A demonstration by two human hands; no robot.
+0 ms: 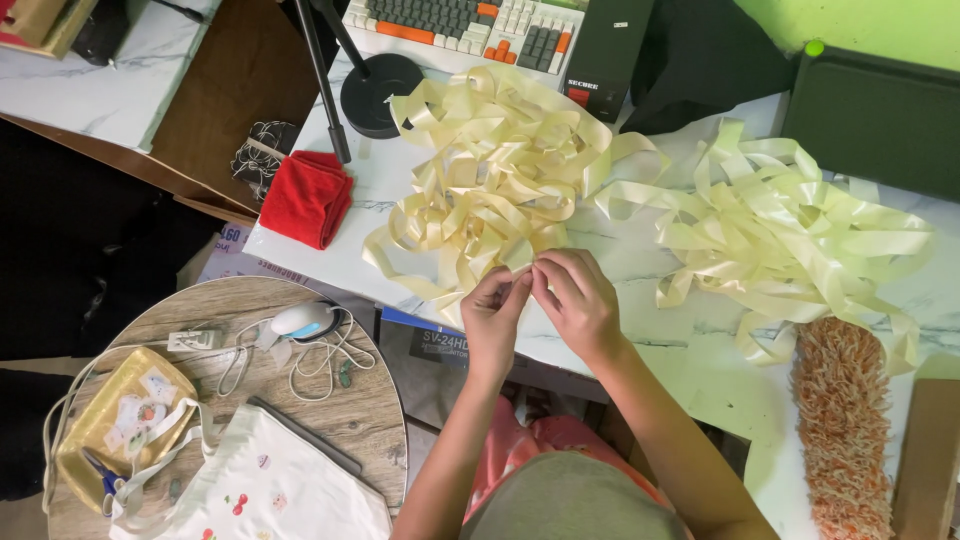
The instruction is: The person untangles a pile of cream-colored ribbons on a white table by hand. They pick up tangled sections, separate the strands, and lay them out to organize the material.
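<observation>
Carefully now: in the head view, your left hand (492,315) and right hand (578,300) meet at the near edge of the left ribbon pile (490,165), fingers (524,285) of both pinched narrow on one cream strip where it leaves the tangle. Keep the pinch close to the fingertips so the slick satin does not slide, and hold the strip flat rather than twisted while you work it. Draw gently; the loops above are knotted together and a hard pull would likely drag the whole heap off the bench (640,260). The second ribbon pile (790,225) lies well apart to your right, above the fuzzy orange duster (842,430); keep the two heaps separate.
</observation>
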